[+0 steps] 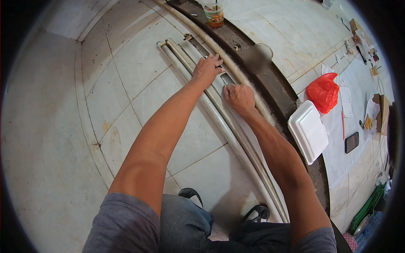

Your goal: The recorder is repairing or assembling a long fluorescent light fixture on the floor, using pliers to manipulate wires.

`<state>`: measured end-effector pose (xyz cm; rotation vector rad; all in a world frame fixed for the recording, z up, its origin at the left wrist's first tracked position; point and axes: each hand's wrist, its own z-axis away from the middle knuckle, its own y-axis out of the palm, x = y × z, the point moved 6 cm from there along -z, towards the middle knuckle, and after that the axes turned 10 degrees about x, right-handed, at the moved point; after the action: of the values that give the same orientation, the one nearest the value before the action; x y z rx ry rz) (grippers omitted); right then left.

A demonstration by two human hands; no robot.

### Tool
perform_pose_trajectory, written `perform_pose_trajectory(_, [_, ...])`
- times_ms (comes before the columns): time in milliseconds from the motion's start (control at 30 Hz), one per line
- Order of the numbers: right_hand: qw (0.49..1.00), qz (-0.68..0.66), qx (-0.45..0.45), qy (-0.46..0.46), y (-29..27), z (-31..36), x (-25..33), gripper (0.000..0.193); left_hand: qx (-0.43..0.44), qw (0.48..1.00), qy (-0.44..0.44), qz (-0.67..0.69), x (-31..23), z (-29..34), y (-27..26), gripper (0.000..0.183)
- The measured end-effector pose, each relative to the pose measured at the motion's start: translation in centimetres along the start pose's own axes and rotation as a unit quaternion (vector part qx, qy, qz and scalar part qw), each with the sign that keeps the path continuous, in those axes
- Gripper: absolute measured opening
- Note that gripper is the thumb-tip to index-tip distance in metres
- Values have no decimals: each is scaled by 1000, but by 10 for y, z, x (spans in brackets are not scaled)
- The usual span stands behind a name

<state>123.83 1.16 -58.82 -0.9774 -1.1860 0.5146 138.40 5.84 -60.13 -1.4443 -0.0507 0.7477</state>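
Long white metal lengths lie side by side on the tiled floor below me, running from upper left to lower right: a rounded tube and a flatter channel-like strip. My left hand is curled over the strip, its fingers bent across the far edge. Just nearer, my right hand is closed in a fist against the strip; what its fingers hold is hidden. Between the hands a small rectangular opening shows in the strip.
A cream pipe and a rusty brown steel beam curve past on the right. A plastic cup stands on the beam. Beyond lie a white foam box, a red plastic bag and a phone.
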Motion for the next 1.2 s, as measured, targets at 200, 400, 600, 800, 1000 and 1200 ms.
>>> perform_pose_trajectory(200, [999,2,-4,-53,8,12,-6,21,10,1000,-16,-16,-7,5,5,45])
perform_pose_trajectory(400, [999,14,16,-32,-3,33,-13,23,26,1000,5,-10,-27,6,18,43])
perform_pose_trajectory(600, [998,-42,25,45,-12,22,-7,37,-76,996,42,-28,-8,25,13,48])
perform_pose_trajectory(800, [995,-39,65,67,0,26,-12,32,-113,992,47,11,-12,32,-23,23])
perform_pose_trajectory(1000, [997,-37,30,62,0,27,-6,32,-141,987,6,73,25,37,-43,22])
perform_pose_trajectory(1200, [997,-36,-1,68,-1,29,-12,27,-104,990,42,83,23,32,-40,17])
